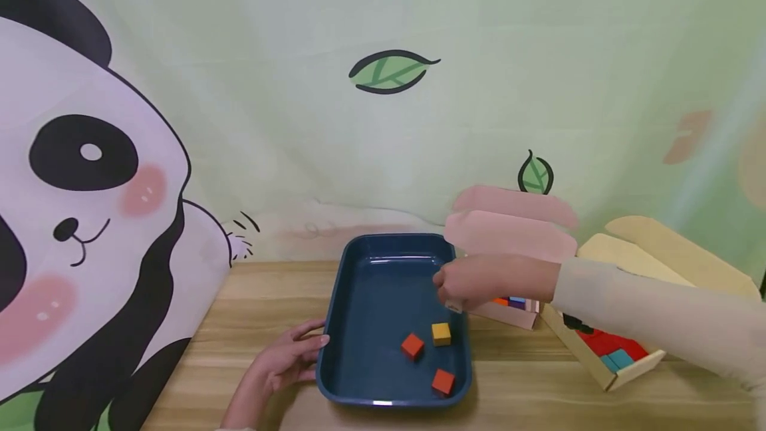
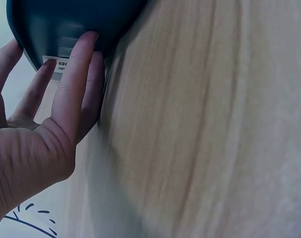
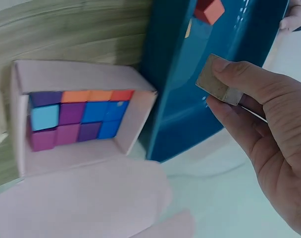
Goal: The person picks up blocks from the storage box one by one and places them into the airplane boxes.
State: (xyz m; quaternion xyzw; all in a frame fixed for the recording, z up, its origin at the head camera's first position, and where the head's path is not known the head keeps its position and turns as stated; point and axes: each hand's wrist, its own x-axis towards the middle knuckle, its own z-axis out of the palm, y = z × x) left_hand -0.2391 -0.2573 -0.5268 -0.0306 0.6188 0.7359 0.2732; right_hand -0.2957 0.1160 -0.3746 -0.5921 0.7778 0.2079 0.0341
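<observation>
My right hand (image 1: pixel 479 279) pinches a tan wooden cube block (image 3: pixel 211 82) between thumb and fingers, over the right side of a dark blue tray (image 1: pixel 383 401). Inside the tray are a yellow cube (image 1: pixel 441 334), a red cube (image 1: pixel 412 346) and a second red cube (image 1: pixel 443 382) nearer the front. At the tray's left wall, my left hand (image 1: pixel 287 359) rests its extended fingers against the outside, a fingertip right at the rim. The left wrist view shows those fingers spread over the wall beside a white label (image 2: pixel 60 65).
Right of the tray stands a pink box (image 3: pixel 78 77), lid up, with rows of purple, blue, orange and magenta cubes. Farther right, a cream box (image 1: pixel 577 348) holds red and teal pieces, partly hidden by the right sleeve (image 1: pixel 652 311). A printed cloth (image 1: pixel 287 118) hangs behind the wooden table (image 1: pixel 269 285).
</observation>
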